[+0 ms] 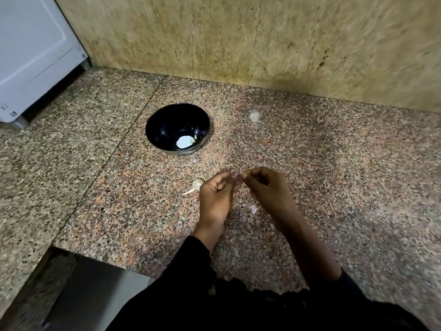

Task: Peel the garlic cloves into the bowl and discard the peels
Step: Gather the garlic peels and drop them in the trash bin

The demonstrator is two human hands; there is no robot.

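Blurring hides what the left hand (218, 194) and right hand (267, 189) pinch between meeting fingertips, likely a garlic clove (236, 174). Another unpeeled clove (196, 183) lies on the speckled surface (119, 175) beside the left hand. A black bowl (164, 120) holds pale peeled pieces (184, 141).

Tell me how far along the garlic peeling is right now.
Early on, by the look of it. One pale peeled clove lies in the black bowl. The left hand and right hand pinch something small together, too blurred to name. A garlic piece waits on the counter, and a peel scrap isn't discarded yet.
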